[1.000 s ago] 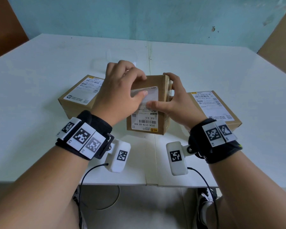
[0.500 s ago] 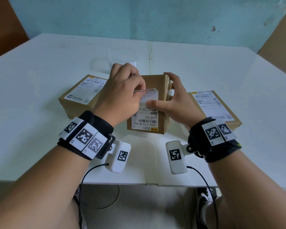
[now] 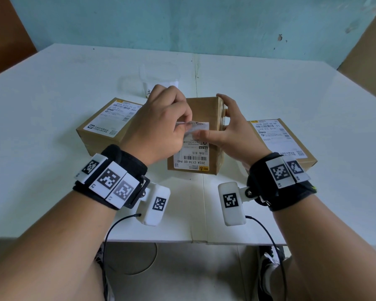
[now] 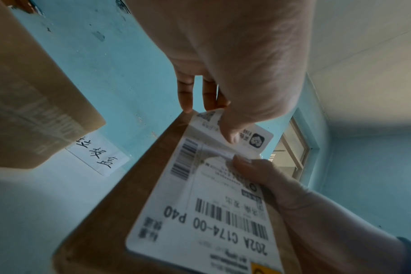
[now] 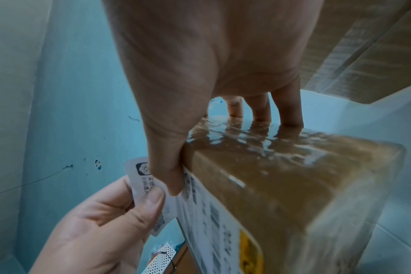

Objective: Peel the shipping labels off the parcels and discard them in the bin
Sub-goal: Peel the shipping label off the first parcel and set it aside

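The left hand (image 3: 161,124) pinched the label's (image 3: 192,156) peeled far edge; the right hand (image 3: 230,129) gripped the middle box (image 3: 206,109), thumb pressing the label.

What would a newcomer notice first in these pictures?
First, the middle box in the centre of the white table. The left hand pinches the peeled far end of its label, while the right hand grips the box, thumb pressed on the label. Next, two more boxes flank it, the left box and the right box, each with its label on top.
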A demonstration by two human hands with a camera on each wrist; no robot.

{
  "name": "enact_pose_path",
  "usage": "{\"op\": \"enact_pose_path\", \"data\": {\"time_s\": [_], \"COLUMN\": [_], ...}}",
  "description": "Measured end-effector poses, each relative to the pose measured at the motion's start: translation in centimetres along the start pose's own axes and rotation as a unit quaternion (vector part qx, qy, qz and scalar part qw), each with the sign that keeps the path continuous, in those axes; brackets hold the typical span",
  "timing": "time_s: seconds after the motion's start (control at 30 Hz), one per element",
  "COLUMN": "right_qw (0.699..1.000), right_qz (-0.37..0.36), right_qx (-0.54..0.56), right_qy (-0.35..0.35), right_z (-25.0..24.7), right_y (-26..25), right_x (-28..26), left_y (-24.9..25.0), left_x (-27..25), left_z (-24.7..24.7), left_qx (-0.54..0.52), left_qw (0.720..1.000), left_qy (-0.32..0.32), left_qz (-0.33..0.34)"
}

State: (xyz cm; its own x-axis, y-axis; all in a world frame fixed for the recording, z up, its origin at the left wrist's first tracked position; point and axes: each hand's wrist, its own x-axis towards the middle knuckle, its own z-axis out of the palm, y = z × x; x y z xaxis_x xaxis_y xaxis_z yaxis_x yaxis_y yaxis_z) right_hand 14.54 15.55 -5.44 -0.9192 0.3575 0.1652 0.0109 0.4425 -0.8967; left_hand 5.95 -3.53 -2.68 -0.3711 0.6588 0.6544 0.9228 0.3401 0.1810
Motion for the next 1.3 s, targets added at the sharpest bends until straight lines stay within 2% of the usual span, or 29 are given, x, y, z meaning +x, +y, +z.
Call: {"op": "enact_pose_path", "data": {"time_s": [0.43, 0.6, 0.73, 0.83, 1.0, 1.3], "right_qw": [1.0, 0.994, 0.997, 0.997, 0.997, 0.999], "right_qz": [0.012, 0.03, 0.026, 0.026, 0.023, 0.008], "right_qx": [0.017, 0.107, 0.072, 0.067, 0.063, 0.027], "right_qy": [0.014, -0.016, 0.016, 0.026, 0.022, 0.017], "right_z": [0.11, -0.61, -0.24, -0.12, 0.04, 0.09], "right_y": [0.01, -0.6, -0.65, -0.29, -0.01, 0.08], "right_x": [0.09, -0.26, -0.29, -0.23, -0.02, -0.02], "left_y": [0.43, 0.69, 0.55, -0.03, 0.05, -0.2], "left_x": [-0.07, -0.06, -0.16, -0.11, -0.23, -0.11], "left_z": [-0.28, -0.08, 0.14, 0.27, 0.48, 0.68], "left_qx": [-0.008, -0.02, -0.036, -0.002, -0.006, -0.011], "left_qw": [1.0, 0.997, 0.994, 0.996, 0.997, 0.997], "left_qy": [-0.023, 0.006, -0.027, -0.019, -0.006, -0.038], "left_qz": [0.013, -0.069, -0.102, -0.087, -0.077, -0.065]}}
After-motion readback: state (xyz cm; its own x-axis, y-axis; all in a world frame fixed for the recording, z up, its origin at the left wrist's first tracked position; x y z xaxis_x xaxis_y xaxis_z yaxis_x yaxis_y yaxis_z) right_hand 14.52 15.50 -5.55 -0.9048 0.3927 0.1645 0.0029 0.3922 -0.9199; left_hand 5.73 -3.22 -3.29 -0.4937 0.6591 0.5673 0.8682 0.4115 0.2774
